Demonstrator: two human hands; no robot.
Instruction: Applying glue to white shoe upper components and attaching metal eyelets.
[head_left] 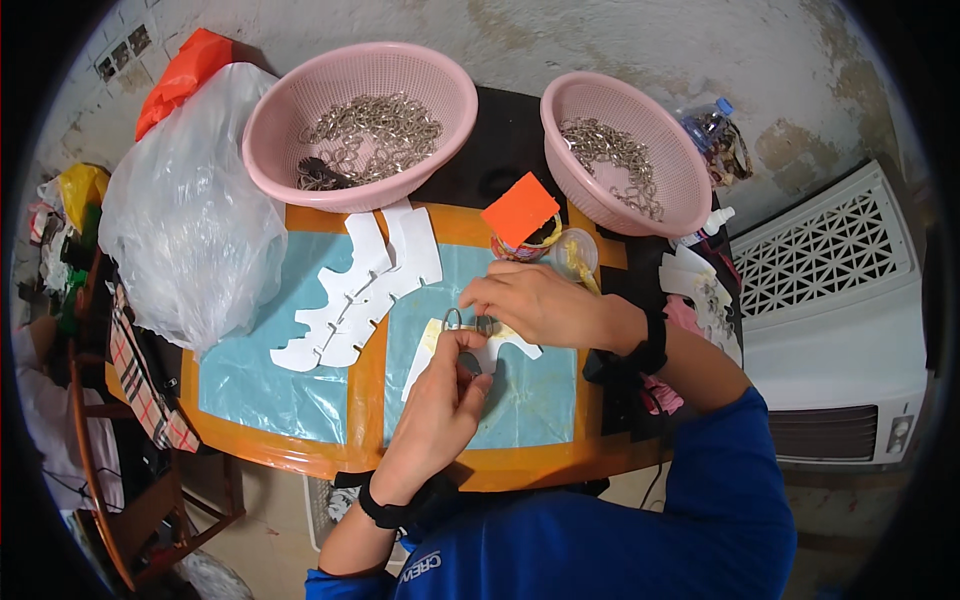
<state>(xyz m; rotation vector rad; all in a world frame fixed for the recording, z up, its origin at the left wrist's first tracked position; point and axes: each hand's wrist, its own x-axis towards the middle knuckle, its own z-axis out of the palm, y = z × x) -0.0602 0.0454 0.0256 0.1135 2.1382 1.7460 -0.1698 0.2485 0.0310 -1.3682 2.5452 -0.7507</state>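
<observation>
Our left hand and right hand meet at the white cut-out over the blue sheet, fingers bunched; we cannot tell what they clamp. It looks light and bendable, best taken by its edges.

The table is orange, with pale blue sheets. Both bowls at its far edge are pink, and the rings are silver. The big paper is white. The small paper is white with yellow smears. The card is bright orange. The sleeve is blue, and the wrist bands are black.
</observation>
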